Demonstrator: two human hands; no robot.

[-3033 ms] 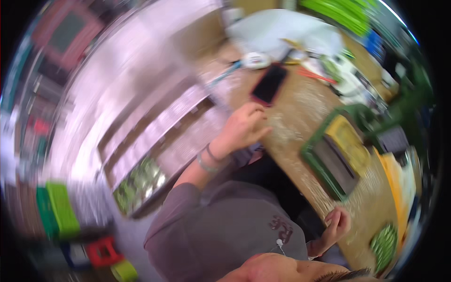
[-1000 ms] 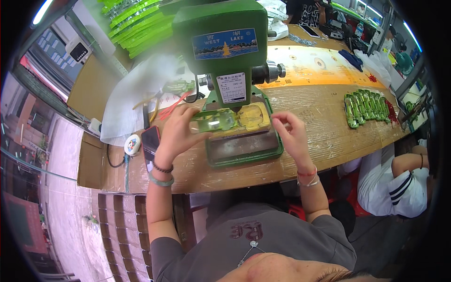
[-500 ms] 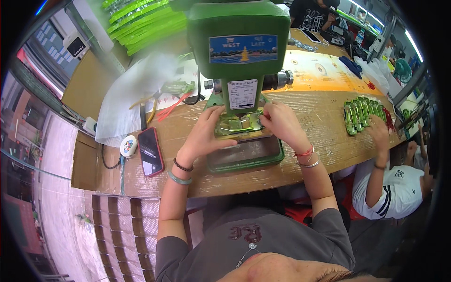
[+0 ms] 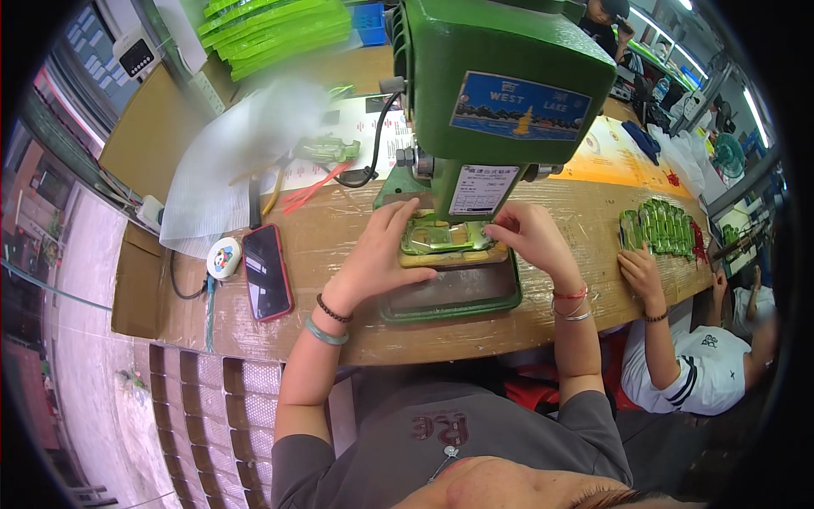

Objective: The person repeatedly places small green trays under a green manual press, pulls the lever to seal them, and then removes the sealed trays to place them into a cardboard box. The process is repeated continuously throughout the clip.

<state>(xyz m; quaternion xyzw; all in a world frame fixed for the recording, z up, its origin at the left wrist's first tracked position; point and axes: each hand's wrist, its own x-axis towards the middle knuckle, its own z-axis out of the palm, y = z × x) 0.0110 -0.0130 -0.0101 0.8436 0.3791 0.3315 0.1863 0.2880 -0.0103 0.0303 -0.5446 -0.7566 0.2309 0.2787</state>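
Note:
A translucent green plastic piece [image 4: 432, 238] lies on a thin yellowish wooden block [image 4: 462, 258] under the head of a green drill press [image 4: 530, 51]. My left hand [image 4: 373, 259] spans the left end of the block, fingers on the far side and thumb stretched along the near edge. At the right end, the thumb and bent fingers of my right hand [image 4: 536, 242] close on the plastic piece's edge. The press head hides the drill tip and part of the piece's far side.
Left of my hands lie a red-cased phone [image 4: 269, 273], a round white gadget [image 4: 224, 258] and clear plastic wrap [image 4: 212, 204]. At right, a co-worker's hand [image 4: 642, 276] touches a row of green pieces [image 4: 664, 226]. The press's green base [image 4: 454, 312] rests before me.
My view has shifted, so the press appears farther right. My right hand's fingers have moved slightly at the piece's right end. The co-worker's hand has come down to the row's near side.

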